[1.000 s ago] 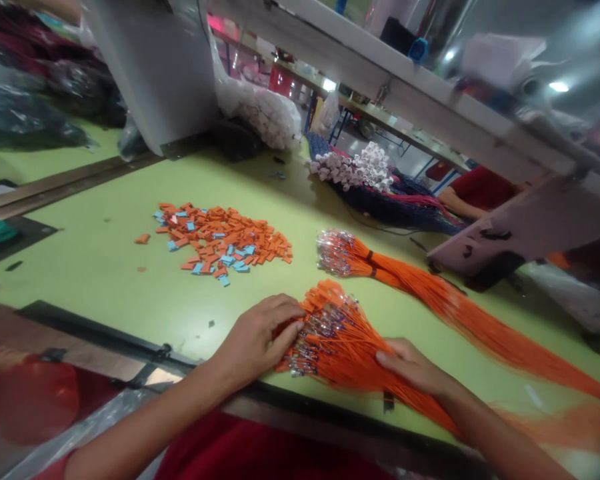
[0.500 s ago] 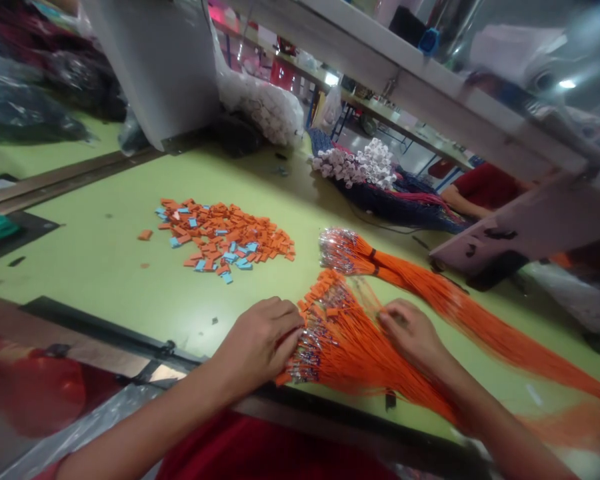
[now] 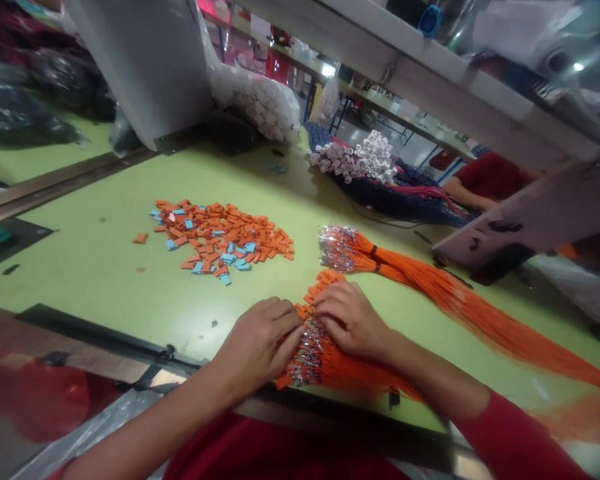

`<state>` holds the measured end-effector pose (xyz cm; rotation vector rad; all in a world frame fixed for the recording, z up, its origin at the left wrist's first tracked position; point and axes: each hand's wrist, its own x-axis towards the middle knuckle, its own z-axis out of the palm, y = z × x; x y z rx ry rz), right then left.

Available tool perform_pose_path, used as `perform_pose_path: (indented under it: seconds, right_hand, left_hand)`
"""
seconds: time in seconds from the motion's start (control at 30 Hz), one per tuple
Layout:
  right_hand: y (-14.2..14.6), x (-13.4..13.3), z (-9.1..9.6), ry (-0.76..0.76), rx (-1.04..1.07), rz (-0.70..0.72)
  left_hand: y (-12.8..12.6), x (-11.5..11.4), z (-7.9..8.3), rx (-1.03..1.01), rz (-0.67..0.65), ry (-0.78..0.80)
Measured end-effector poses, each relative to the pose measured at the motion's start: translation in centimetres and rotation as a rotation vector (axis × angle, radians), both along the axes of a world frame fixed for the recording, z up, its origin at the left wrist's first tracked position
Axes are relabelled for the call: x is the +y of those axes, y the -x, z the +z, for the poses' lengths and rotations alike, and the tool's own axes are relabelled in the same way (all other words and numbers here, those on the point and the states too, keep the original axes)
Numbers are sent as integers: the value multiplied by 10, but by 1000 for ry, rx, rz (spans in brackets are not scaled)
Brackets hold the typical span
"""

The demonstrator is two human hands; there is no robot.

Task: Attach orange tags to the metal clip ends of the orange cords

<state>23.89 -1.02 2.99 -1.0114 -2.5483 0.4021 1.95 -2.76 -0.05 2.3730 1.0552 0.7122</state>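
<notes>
At the near edge of the green table lies a bundle of orange wires with shiny metal terminals, several of them ending in small orange connector housings. My left hand is closed at the left side of these ends; its fingertips are pinched, and what they grip is hidden. Over the wire ends, my right hand has its fingers bent together, close to the left fingertips. Whatever it pinches is too small to make out. A pile of loose orange and blue connector housings lies beyond my left hand.
A second, tied bundle of orange wires stretches to the right. Behind it are dark wires with white connectors and a plastic bag of white parts. A metal frame crosses above. Another person's arm shows at the right.
My right hand has moved left from the orange wires onto the terminal ends, close to my left hand. The left hand stays in about the same place.
</notes>
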Motion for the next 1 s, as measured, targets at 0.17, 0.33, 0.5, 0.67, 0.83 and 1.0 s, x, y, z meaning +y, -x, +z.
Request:
perform_pose_path:
  seconds: [0.17,0.33,0.5,0.67,0.83,1.0]
  right_hand:
    - [-21,-8,-6,-37,-17,-12]
    - [-22,-13,-7,0,-30,-73]
    - [-9,-8,-1,56,-80,-162]
    - [-5,-6,-3,49,-74,-181]
    - [-6,-7,-7,22,-83,-185]
    - [-6,-8,-7,42,-83,-199]
  left_hand:
    - [0,2,1,-15,30,17]
    - [-3,12,7,47,15,6]
    - [-11,25,11,159,54,88]
    - [-14,36,10,223,64,63]
    - [-17,47,9,258,-40,16]
    - [-15,47,8,133,-71,160]
